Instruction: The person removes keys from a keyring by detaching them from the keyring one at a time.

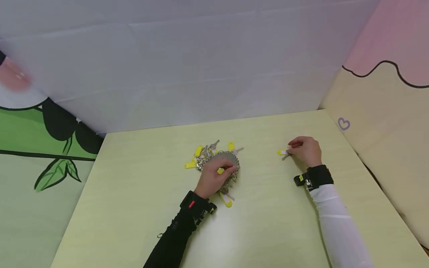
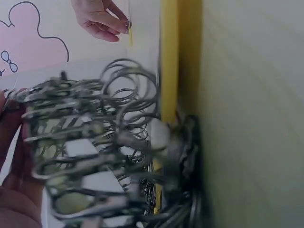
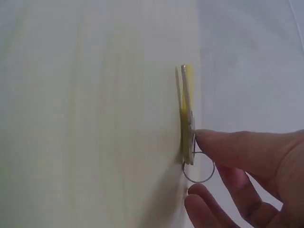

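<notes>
My left hand [image 1: 216, 175] lies over a round grey disc [image 1: 229, 156] rimmed with small metal snap clasps. Its thumb and forefinger pinch at the right side of the rim; in the left wrist view the fingers meet metal clasps [image 2: 85, 128] at the left edge, and exactly which part they hold is partly hidden. Farther right, my right hand [image 1: 305, 150] is at a key [image 1: 286, 155] with a yellow tag [image 1: 281, 152], down at the tabletop. In the right wrist view one digit touches the key beside its split ring [image 3: 213, 166], while the other fingers hang loosely apart below.
More keys with yellow tags surround the disc: several at its upper left, including a yellow tag [image 1: 190, 164], another yellow tag [image 1: 231, 146] behind, and a yellow tag [image 1: 226, 200] in front. A pale wooden table [image 1: 134, 208] carries everything; a grey-white cloth wall [image 1: 187, 74] rises behind.
</notes>
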`<state>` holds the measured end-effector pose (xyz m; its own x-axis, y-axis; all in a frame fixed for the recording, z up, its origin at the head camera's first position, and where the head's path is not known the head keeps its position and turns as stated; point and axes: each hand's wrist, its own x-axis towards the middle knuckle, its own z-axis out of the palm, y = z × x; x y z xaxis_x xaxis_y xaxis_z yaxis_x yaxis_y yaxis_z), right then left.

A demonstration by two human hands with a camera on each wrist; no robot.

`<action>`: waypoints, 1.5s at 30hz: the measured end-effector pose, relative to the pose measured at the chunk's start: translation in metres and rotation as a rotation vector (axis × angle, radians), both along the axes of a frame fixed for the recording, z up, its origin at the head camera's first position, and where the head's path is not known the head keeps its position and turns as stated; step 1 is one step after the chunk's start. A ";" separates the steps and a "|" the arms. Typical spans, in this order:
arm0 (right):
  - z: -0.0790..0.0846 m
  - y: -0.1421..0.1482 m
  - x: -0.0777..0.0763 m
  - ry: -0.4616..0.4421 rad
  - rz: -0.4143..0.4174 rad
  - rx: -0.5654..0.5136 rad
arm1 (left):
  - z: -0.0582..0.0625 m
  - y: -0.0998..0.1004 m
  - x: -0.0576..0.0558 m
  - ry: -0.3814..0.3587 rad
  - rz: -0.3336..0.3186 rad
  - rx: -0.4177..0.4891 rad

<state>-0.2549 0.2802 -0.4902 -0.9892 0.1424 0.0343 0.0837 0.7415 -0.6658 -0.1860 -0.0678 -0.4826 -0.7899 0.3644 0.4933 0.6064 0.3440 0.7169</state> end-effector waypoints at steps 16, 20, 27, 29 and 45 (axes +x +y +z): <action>0.017 -0.019 0.006 0.119 0.085 0.041 | 0.000 -0.004 0.002 -0.243 -0.124 -0.180; 0.028 -0.035 0.012 0.120 0.192 -0.001 | 0.000 -0.010 -0.001 -0.334 -0.182 -0.240; 0.045 -0.074 0.026 0.021 0.506 0.043 | 0.000 -0.027 -0.005 -0.340 -0.093 -0.465; 0.050 -0.082 0.032 -0.037 0.628 0.029 | 0.001 -0.029 -0.005 -0.349 -0.103 -0.554; 0.037 -0.136 0.055 -0.105 0.970 0.091 | 0.006 -0.025 -0.007 -0.504 -0.162 -0.200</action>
